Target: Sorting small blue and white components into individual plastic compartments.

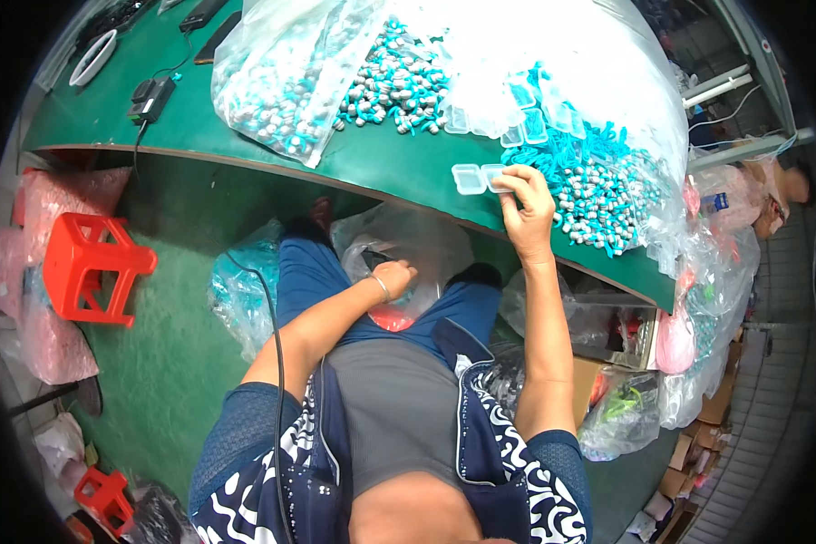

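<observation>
My right hand (528, 204) is at the green table's front edge, thumb and fingers pinched on a small clear plastic box (469, 179) whose lid is folded open. Just beyond it lie more clear boxes (535, 125) and a heap of turquoise cords (571, 140). Silver-grey pieces with turquoise ends (598, 204) are piled right of this hand. My left hand (394, 277) is low between my knees, inside or over a clear plastic bag (435, 240). Its fingers are curled; what they hold, if anything, is hidden. Something red (391, 318) shows under that wrist.
A large clear bag (281, 100) of similar pieces lies on the green table (363, 168). A black adapter (150, 98) with a cable sits at the left. On the floor stand a red stool (95, 267) and a turquoise-filled bag (245, 290). A dark cable (279, 381) hangs along my left arm.
</observation>
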